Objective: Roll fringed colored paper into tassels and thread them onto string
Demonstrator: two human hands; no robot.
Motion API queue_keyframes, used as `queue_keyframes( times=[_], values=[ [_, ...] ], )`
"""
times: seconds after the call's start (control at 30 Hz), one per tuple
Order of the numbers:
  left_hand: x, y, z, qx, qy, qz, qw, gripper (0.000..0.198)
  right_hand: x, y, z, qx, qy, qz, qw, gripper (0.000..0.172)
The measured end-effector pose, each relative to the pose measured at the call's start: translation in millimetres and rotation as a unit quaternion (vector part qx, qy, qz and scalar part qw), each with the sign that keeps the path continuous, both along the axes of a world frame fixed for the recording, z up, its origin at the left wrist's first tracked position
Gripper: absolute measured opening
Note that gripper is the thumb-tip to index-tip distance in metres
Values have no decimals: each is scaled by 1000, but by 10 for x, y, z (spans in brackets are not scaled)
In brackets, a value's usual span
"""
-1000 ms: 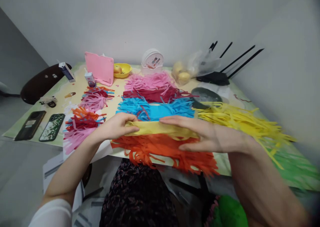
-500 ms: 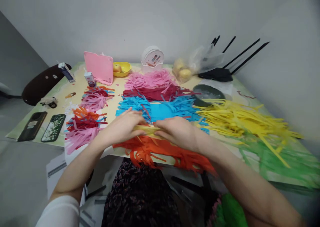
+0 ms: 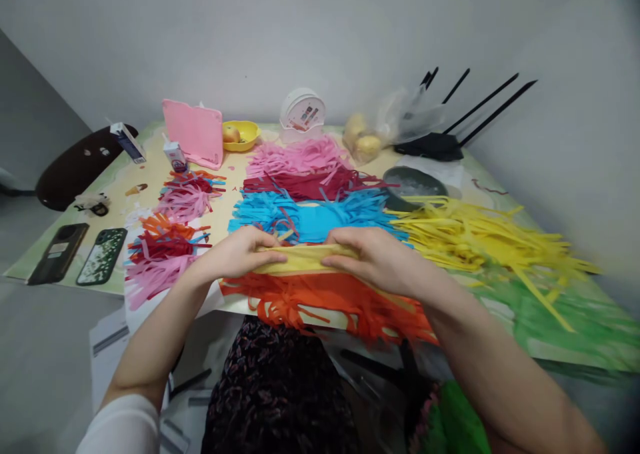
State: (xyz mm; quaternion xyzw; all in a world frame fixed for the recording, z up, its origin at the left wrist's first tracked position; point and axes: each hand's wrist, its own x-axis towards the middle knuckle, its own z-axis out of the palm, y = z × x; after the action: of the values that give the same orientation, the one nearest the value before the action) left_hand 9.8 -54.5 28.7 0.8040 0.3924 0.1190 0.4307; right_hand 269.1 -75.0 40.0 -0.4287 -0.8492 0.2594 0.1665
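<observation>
open: surface (image 3: 221, 224) between small tassels (image 3: 187, 199) and blue fringe (image 3: 320, 222) | middle barred: left grip (image 3: 237, 254), right grip (image 3: 377, 257), yellow band (image 3: 305, 259) | right: yellow strips (image 3: 480, 237) | back left: pink case (image 3: 193, 131) | back right: router antennas (image 3: 500, 111)

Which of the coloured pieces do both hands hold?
The pale yellow band, pinched by the left hand and right hand; the blue fringe lies behind it, and the brighter yellow strips lie to the right.

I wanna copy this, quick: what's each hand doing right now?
Left hand: closed, holding the pale yellow strip between thumb and fingers.
Right hand: closed, holding the same strip farther right, also between thumb and fingers.
</observation>
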Motion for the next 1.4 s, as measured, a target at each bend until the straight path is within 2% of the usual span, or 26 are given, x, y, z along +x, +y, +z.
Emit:
queue_keyframes(
  times=[0.07, 0.17, 0.33, 0.43, 0.53, 0.63, 0.73, 0.8, 0.87, 0.93, 1.0, 1.07, 1.1, 1.17, 1.27, 1.33, 1.4],
  values=[
    [-11, -13, -26, -22, -38, 24, 999, 41, 18, -25, -26, -43, 49, -23, 998, 22],
    [-1, -74, -79, -4, -107, 91, 990, 32, 17, -85, -85, -111, 137, -58, 983, 26],
    [50, -208, -146, -103, -222, 181, 953, 30, -10, -190, -169, -115, 249, -111, 955, 18],
    [41, -247, -169, -114, -284, 173, 936, 23, 0, -229, -218, -123, 316, -110, 934, 16],
    [19, -258, -184, -78, -325, 140, 932, 18, 7, -239, -296, -121, 389, -94, 908, 12],
    [3, -268, -180, -35, -336, 129, 932, 20, -9, -227, -383, -129, 443, -73, 884, 13],
    [-20, -281, -152, 7, -314, 120, 942, 18, -34, -207, -430, -141, 464, -67, 872, 17],
    [-36, -287, -134, 34, -298, 99, 949, 16, -42, -194, -437, -144, 458, -78, 874, 17],
    [-37, -291, -130, 48, -289, 87, 952, 23, -41, -183, -435, -142, 445, -84, 880, 17],
    [-18, -296, -140, 54, -291, 99, 950, 29, -36, -174, -431, -132, 440, -74, 885, 19],
    [16, -303, -148, 54, -295, 126, 946, 26, -36, -173, -422, -106, 427, -66, 896, 26],
    [49, -308, -140, 47, -286, 152, 945, 21, -42, -182, -401, -67, 393, -77, 914, 30],
    [61, -307, -128, 39, -268, 162, 949, 27, -46, -190, -387, -46, 368, -83, 925, 30],
    [76, -299, -100, 22, -216, 169, 961, 30, -54, -206, -357, -3, 321, -89, 943, 26],
    [83, -283, -76, 19, -156, 162, 974, 21, -58, -219, -324, 51, 266, -110, 956, 9],
    [92, -285, -88, 21, -156, 161, 974, 22, -58, -219, -316, 59, 233, -129, 962, 11],
    [110, -300, -117, -16, -191, 164, 968, 21, -66, -219, -322, 47, 213, -134, 967, 9]
  ],
)
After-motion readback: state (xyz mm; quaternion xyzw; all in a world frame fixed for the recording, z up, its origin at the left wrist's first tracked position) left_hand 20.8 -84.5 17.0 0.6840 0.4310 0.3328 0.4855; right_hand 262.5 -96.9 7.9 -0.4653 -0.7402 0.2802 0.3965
